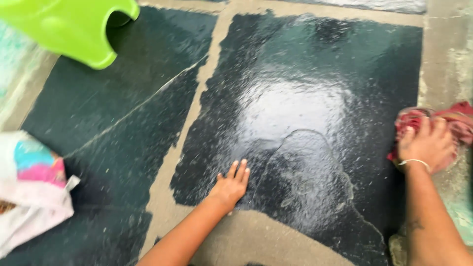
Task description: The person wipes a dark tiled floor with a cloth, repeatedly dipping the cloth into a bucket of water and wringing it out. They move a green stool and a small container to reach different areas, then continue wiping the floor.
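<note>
My left hand lies flat, fingers together, on a wet dark stone floor slab, near its lower left edge. My right hand presses down on a red cloth at the slab's right edge, fingers curled over the bunched fabric. A thin band circles that wrist. A glossy wet patch with a soapy outline spreads between the two hands.
A bright green plastic stool stands at the top left. A white and pink cloth bundle lies at the left edge. Pale cement joints separate the dark slabs. A cracked slab lies to the left.
</note>
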